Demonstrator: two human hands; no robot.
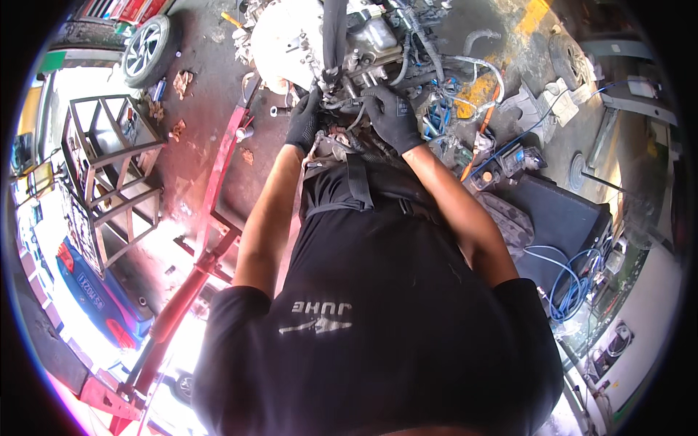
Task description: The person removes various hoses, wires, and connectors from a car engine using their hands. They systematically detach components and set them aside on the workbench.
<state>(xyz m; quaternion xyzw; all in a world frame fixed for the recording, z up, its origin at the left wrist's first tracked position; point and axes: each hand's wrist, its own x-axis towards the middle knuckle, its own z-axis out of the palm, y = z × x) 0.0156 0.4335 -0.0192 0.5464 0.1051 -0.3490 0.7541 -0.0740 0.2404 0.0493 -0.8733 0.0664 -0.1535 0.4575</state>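
Note:
An engine with metal housings, pipes and wiring stands in front of me. A black strap runs down to it from above. Both of my hands wear dark gloves and work at its near side. My left hand has its fingers pressed together at the engine's edge; what is between them is hidden. To the right, my right hand curls its fingers against a thin hose among the parts. Corrugated wiring harness lies over the engine's right side. The contact at my fingertips is too small to make out fully.
A red hoist arm rises on my left, beside a metal frame stand. A wheel lies at the far left. On the right are a dark panel, coiled blue hose and loose cables. Rags litter the floor.

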